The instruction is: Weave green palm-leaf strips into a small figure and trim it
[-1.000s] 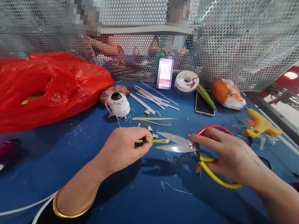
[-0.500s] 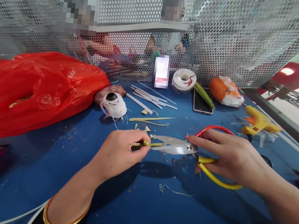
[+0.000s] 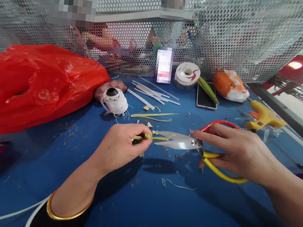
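Observation:
My left hand [image 3: 121, 145] is closed, pinching a small yellow-green woven leaf piece [image 3: 151, 137] just above the blue table [image 3: 140, 208]. My right hand [image 3: 235, 149] grips a pair of scissors [image 3: 183, 142] with one red and one yellow handle loop. The silver blades point left and meet the leaf strip that sticks out of my left fingers. Small leaf clippings lie on the table around and under both hands.
A red plastic bag [image 3: 34, 80] fills the left. A spool of white thread [image 3: 114, 101], white strips [image 3: 150, 95], a tape roll [image 3: 187, 73], a phone [image 3: 205, 98], a yellow glue gun [image 3: 264, 118] lie behind. Other people sit beyond the perforated metal screen [image 3: 233, 28].
The scissor blades, open a second ago, have moved left and closed on the leaf strip held in my left hand. Both hands have stayed in about the same place.

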A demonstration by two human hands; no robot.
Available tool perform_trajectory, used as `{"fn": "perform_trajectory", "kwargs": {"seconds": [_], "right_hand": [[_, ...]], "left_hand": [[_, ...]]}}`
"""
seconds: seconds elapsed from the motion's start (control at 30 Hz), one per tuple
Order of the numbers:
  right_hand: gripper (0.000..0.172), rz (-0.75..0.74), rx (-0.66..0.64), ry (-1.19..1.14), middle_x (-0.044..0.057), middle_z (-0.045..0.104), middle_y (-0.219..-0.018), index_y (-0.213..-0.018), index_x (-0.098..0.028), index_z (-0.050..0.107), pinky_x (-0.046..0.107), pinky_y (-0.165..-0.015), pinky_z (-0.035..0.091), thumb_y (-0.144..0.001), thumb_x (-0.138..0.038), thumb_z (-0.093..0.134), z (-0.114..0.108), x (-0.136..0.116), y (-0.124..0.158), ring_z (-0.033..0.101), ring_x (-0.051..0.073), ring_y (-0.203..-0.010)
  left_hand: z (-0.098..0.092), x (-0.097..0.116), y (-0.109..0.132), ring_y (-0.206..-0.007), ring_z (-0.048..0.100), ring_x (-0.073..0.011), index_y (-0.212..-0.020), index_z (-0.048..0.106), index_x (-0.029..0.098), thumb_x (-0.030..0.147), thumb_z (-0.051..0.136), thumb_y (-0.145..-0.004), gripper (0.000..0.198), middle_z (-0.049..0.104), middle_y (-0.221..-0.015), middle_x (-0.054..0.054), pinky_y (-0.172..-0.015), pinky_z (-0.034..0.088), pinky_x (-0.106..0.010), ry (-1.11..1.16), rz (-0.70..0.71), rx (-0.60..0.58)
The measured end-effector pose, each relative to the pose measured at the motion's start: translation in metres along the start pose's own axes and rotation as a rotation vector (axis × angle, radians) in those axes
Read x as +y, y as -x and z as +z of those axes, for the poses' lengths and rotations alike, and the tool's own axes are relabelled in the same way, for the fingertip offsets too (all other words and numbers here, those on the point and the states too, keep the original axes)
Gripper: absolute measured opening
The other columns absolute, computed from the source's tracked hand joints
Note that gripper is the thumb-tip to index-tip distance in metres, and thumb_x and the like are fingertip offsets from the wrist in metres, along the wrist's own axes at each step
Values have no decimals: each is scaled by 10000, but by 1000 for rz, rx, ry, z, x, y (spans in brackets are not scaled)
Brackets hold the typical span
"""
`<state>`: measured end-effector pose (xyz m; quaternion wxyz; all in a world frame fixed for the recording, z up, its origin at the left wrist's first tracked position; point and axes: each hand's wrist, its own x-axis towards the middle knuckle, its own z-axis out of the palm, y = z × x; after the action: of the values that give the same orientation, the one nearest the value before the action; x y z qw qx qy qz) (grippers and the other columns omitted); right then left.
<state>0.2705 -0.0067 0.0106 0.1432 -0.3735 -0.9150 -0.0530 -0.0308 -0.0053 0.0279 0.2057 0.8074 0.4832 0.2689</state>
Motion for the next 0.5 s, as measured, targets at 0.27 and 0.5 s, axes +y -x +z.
{"fn": "perform_trajectory", "kwargs": {"seconds": [0.27,0.5], "right_hand": [[449,13,-22,-6,83,672,-1021,-1269,-211,600,275,-590,446,-899,-465,577,0,-3,-1,658,189,-784],[453,-24,23,-19,57,691,-990,-1275,-247,588,268,-536,431,-904,-503,543,5,1,1,667,189,-744]], "left_hand": [[1,0,0,-636,633,-108,-778,706,203,157,615,-781,102,717,-723,39,-587,459,-196,4,-19,-1],[0,0,-1,-653,653,-112,-778,713,206,169,621,-780,99,729,-737,45,-600,464,-197,-16,-36,4]]}}
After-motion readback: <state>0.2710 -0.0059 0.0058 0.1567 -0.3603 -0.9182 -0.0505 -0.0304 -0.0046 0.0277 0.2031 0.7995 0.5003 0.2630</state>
